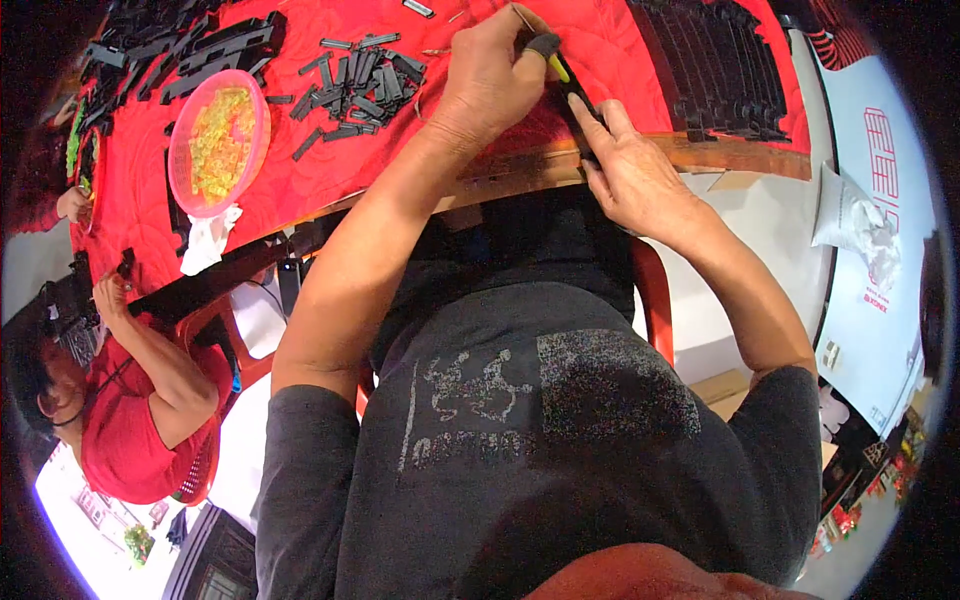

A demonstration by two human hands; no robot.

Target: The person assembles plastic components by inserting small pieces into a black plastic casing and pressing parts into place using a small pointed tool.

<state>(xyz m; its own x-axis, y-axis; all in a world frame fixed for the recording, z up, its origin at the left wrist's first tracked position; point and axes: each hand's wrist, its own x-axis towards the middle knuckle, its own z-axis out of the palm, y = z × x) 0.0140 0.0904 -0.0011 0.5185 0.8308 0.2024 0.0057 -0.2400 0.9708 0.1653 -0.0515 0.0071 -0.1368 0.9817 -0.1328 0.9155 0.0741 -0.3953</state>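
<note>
Upper left of the frame: round pink plastic basket [264,135] on red cloth-covered table [612,48], left of small black rectangular pieces [365,85]; upper right: row of long black strips [715,70] on same table.

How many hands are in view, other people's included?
4: the person's bare left hand and bare right hand, at the red tablecloth; a red-shirted co-worker's hand at far left; another hand above it, owner unclear. More may be hidden.

A wood-edged table [745,156] draped in red cloth [618,55] carries neatly lined black strips [715,70] at right and a loose pile of small black pieces [368,87] left of center. Farther left sit a pink-rimmed bowl [202,209] of yellow pieces [218,150] and a jumble of larger black parts [228,52].
</note>
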